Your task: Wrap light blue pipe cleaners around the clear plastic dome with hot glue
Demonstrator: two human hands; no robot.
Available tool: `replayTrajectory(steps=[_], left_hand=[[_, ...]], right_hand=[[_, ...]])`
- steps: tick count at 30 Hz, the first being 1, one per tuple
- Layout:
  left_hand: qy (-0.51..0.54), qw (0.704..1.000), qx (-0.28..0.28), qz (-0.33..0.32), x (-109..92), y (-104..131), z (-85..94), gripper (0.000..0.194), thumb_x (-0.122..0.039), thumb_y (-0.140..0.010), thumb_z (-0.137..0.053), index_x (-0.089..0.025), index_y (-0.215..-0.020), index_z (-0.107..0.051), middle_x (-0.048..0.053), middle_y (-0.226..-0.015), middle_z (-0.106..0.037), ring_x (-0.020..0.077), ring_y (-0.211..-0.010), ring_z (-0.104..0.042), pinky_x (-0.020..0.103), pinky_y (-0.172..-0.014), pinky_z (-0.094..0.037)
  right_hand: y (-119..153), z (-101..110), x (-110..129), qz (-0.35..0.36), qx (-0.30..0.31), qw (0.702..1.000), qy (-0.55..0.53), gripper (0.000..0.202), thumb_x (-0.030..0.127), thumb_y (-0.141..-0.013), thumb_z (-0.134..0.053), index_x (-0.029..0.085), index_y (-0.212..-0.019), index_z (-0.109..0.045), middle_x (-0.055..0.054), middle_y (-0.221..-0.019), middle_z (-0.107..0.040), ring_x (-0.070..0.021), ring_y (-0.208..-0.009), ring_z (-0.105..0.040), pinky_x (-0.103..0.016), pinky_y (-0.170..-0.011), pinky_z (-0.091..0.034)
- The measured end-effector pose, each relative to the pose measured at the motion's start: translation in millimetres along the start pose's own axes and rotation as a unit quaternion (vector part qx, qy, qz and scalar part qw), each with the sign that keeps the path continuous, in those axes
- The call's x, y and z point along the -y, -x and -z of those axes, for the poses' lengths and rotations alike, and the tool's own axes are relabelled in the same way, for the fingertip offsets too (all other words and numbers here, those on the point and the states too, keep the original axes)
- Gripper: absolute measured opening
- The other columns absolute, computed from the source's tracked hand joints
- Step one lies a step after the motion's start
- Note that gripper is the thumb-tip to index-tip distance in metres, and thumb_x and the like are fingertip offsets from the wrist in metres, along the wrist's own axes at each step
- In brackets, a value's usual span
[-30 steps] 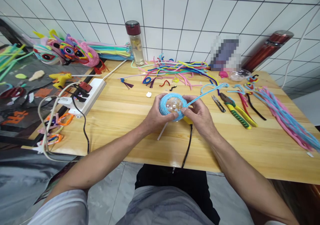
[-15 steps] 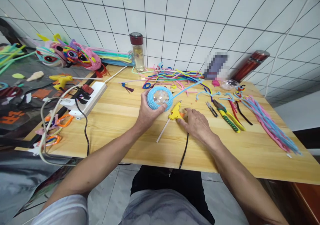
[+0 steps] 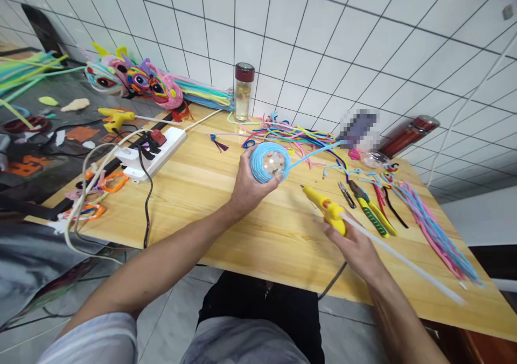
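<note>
My left hand [image 3: 252,185] is closed around a clear plastic ball [image 3: 273,163] wrapped in rows of light blue pipe cleaner, thumb along its near edge. One loose strand of blue pipe cleaner [image 3: 313,155] runs from the ball toward the back right. In my right hand [image 3: 355,245] is a yellow hot glue gun [image 3: 329,208], raised over the table with its nozzle pointing up and left toward the ball. A long translucent glue stick [image 3: 407,259] sticks out of its rear, and a black cord hangs below.
Small snips [image 3: 346,195] and green-yellow pliers [image 3: 371,210] lie right of the glue gun. Loose pipe cleaners [image 3: 297,135] are heaped at the back. A glass bottle [image 3: 243,95] stands by the wall. Left are a power strip [image 3: 161,154], another glue gun [image 3: 115,119] and colourful figures [image 3: 161,89].
My right hand has picked up the glue gun from the tabletop and swung it round to point left. The ball is tilted slightly in my left hand. The view has shifted.
</note>
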State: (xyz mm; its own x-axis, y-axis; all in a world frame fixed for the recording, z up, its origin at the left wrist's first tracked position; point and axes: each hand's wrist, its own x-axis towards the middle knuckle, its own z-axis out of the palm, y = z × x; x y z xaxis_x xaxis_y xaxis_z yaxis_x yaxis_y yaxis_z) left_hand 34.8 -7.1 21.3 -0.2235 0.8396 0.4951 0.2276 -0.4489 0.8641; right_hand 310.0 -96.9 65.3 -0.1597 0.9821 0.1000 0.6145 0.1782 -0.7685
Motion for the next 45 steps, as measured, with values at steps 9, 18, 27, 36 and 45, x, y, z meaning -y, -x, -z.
replayTrajectory(steps=[9,18,27,36,45], left_hand=[[-0.069,0.996,0.031,-0.056,7,2,0.1,0.096,-0.042,-0.076,-0.091,-0.025,-0.152,-0.037,0.016,-0.155,-0.052,0.0341,-0.149,-0.053,0.054,-0.128,-0.044],[-0.096,0.99,0.074,-0.072,12,0,4.3,0.097,-0.047,-0.079,-0.09,-0.023,-0.155,-0.034,0.017,-0.156,-0.051,0.0353,-0.151,-0.051,0.054,-0.129,-0.043],[-0.108,0.986,0.109,-0.069,12,4,3.9,0.097,-0.049,-0.079,-0.091,-0.025,-0.154,-0.034,0.016,-0.155,-0.052,0.0347,-0.149,-0.053,0.053,-0.129,-0.045],[-0.097,0.987,0.11,-0.066,12,4,3.7,0.097,-0.049,-0.077,-0.092,-0.026,-0.152,-0.036,0.015,-0.154,-0.052,0.0347,-0.149,-0.053,0.054,-0.129,-0.045],[-0.091,0.987,0.113,-0.064,10,3,3.5,0.095,-0.046,-0.078,-0.092,-0.027,-0.152,-0.036,0.014,-0.153,-0.053,0.0343,-0.148,-0.054,0.054,-0.128,-0.046]], right_hand=[[-27,19,18,0.077,0.009,0.996,-0.039,0.027,0.049,-0.094,-0.072,0.023,-0.088,-0.074,-0.003,-0.074,-0.068,-0.022,-0.071,-0.064,-0.036,-0.068,-0.056],[-43,12,-11,0.076,0.044,0.995,-0.051,0.029,0.051,-0.095,-0.069,0.024,-0.09,-0.077,-0.003,-0.07,-0.067,-0.0268,-0.078,-0.071,-0.042,-0.08,-0.06],[-39,12,-11,0.068,0.061,0.996,-0.009,0.03,0.051,-0.097,-0.066,0.024,-0.089,-0.076,-0.003,-0.073,-0.067,-0.0249,-0.072,-0.067,-0.037,-0.066,-0.056],[-40,11,-12,0.066,0.063,0.996,0.01,0.031,0.052,-0.098,-0.065,0.026,-0.086,-0.076,-0.004,-0.07,-0.068,-0.0275,-0.075,-0.071,-0.039,-0.068,-0.059],[-40,14,-8,0.085,0.071,0.993,0.031,0.034,0.052,-0.1,-0.062,0.024,-0.105,-0.081,-0.006,-0.086,-0.079,-0.0266,-0.076,-0.073,-0.038,-0.068,-0.06]])
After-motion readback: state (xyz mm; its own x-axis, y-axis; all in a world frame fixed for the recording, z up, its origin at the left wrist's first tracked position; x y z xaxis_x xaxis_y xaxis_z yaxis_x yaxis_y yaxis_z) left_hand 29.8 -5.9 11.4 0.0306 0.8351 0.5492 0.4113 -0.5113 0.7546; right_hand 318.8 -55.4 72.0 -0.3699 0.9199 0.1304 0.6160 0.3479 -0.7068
